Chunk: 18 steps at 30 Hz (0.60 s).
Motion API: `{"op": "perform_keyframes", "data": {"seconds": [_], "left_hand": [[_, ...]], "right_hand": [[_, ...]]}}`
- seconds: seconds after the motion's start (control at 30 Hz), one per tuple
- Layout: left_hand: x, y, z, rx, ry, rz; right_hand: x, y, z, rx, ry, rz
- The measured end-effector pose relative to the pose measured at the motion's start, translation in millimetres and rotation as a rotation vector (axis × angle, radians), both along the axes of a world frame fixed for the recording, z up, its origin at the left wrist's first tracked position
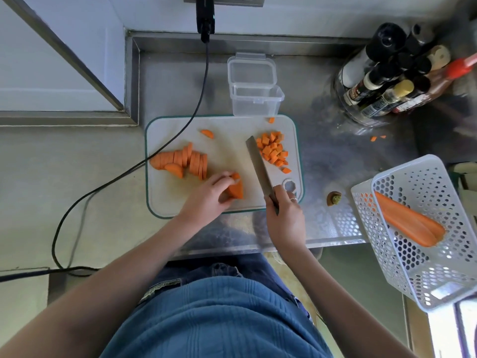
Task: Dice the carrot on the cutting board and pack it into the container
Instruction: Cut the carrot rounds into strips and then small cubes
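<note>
A white cutting board point(227, 156) with a green rim lies on the steel counter. A row of carrot slices point(184, 161) lies on its left part. A heap of carrot dice point(273, 151) sits at its right. My left hand point(206, 196) grips a stack of carrot slices point(236, 188) near the board's front edge. My right hand point(282, 215) holds the handle of a knife point(259, 167), whose blade lies flat beside the dice. The clear plastic container point(255, 100) stands open just behind the board, with its lid point(251, 71) behind it.
A white perforated basket point(423, 254) at the right holds a whole carrot point(407, 223). A carrot top point(334, 198) lies on the counter beside it. Bottles in a clear holder point(382, 83) stand at the back right. A black cable point(165, 148) crosses the board's left corner.
</note>
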<state>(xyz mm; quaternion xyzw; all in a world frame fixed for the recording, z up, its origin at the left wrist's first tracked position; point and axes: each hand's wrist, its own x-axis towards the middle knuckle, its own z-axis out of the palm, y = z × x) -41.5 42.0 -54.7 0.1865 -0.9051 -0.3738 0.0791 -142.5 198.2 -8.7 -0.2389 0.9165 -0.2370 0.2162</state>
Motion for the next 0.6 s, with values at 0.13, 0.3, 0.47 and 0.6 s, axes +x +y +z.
{"op": "perform_keyframes", "data": {"seconds": [0.13, 0.3, 0.47, 0.6], "left_hand": [[5.7, -0.9, 0.1, 0.119, -0.032, 0.058], [0.6, 7.2, -0.8, 0.118, -0.057, 0.186], [-15.6, 15.9, 3.0, 0.155, -0.021, 0.214], [-17.4, 18.6, 0.2, 0.157, -0.011, 0.235]], "right_hand": [[13.0, -10.1, -1.7, 0.032, -0.033, 0.028], [25.6, -19.4, -0.2, 0.127, -0.07, 0.053], [28.5, -29.2, 0.8, 0.127, -0.069, 0.096], [28.6, -34.5, 0.7, 0.115, -0.07, 0.1]]}}
